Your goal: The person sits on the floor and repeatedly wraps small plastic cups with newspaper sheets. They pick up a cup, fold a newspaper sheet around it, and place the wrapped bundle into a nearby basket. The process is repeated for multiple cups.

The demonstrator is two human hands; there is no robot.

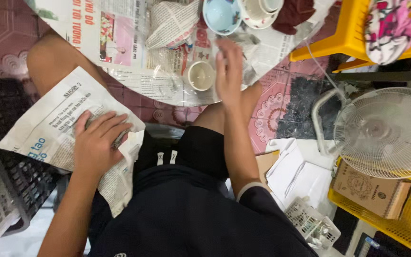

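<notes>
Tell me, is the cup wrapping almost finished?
Not yet. One wrapped bundle looks done. The left hand presses a newspaper sheet around something on the lap, and the right hand reaches toward a small cup. A blue bowl and stacked cups sit unwrapped.

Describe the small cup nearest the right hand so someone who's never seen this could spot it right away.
Start at the newspaper sheet spread on the pink tiled floor. Near its lower edge, just left of the right hand, stands a small cream cup, upright and unwrapped. Unlike the blue bowl higher up, it is plain, pale and stands alone.
</notes>
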